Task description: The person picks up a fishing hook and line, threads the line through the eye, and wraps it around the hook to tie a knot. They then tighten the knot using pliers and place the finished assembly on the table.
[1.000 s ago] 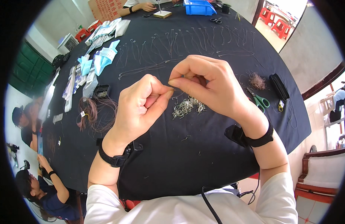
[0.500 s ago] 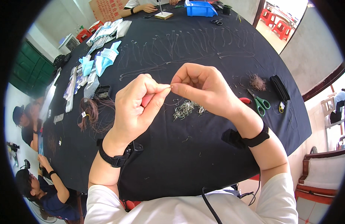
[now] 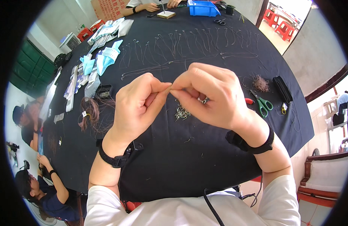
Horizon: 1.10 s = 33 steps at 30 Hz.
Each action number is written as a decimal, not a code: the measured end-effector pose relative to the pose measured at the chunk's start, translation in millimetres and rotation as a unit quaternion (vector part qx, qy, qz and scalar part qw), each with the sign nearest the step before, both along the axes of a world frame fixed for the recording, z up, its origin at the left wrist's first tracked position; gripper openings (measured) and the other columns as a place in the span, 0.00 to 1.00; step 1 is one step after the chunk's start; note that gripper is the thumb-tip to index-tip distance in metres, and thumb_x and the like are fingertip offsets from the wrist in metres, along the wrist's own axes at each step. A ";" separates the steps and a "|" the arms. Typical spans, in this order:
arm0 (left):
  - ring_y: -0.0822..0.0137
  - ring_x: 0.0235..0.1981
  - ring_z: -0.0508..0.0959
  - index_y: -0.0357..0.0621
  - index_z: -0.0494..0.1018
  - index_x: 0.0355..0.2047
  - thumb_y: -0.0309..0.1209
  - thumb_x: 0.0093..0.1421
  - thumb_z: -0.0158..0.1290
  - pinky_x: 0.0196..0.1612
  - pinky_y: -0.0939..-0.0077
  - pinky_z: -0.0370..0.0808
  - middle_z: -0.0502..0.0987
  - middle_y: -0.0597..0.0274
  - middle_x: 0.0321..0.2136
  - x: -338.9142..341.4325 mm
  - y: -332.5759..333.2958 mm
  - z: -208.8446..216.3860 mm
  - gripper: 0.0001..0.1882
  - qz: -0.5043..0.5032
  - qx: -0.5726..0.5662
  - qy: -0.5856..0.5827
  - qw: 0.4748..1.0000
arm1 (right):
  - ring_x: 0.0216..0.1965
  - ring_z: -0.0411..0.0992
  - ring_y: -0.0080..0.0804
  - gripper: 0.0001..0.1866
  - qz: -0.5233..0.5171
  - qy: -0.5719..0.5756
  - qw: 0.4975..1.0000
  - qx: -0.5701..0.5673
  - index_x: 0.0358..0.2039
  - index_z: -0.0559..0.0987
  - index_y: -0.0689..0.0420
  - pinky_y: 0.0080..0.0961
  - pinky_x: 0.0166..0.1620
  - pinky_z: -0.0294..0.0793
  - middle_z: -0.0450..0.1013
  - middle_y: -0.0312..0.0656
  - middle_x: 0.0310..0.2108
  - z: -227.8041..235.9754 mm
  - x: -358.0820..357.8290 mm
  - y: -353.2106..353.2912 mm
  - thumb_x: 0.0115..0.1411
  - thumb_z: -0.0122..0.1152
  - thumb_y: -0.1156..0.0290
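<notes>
Above the black-covered table (image 3: 170, 165), the left hand (image 3: 133, 107) and the right hand (image 3: 215, 98) are raised with their fingertips close together. On each, thumb and forefinger are pressed together; what, if anything, is pinched there cannot be told. A pile of small metal hooks (image 3: 182, 113) is seen on the table below, partly hidden by the right hand. Beyond, fine lines (image 3: 196, 40) are laid out in a row. Green-handled scissors (image 3: 259, 99) and a reddish thread tangle (image 3: 261, 83) are placed to the right; to the left, a brown line bundle (image 3: 92, 114).

Fisheye head view, down over hands (image 3: 134, 107)
</notes>
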State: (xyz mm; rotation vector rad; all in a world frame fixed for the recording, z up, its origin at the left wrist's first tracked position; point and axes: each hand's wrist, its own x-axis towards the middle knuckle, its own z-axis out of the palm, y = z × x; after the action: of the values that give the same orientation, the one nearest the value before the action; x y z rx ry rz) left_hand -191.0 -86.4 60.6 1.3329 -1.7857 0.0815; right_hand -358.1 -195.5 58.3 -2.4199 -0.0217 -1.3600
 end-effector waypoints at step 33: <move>0.76 0.16 0.64 0.39 0.79 0.29 0.17 0.48 0.66 0.18 0.79 0.59 0.66 0.67 0.17 1.2 -3.4 1.1 0.09 -0.025 -0.075 -0.058 0.995 | 0.18 0.68 0.26 0.06 -0.021 0.030 0.991 0.131 0.30 0.78 0.60 0.22 0.24 0.69 0.70 0.38 0.19 4.3 -4.5 -5.6 0.54 0.67 0.75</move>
State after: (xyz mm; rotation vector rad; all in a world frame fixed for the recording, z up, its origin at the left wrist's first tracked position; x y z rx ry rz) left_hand -189.8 -89.8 61.7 1.1956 -1.8709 0.2659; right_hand -362.6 -201.1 62.6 -2.2504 0.2120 -1.2221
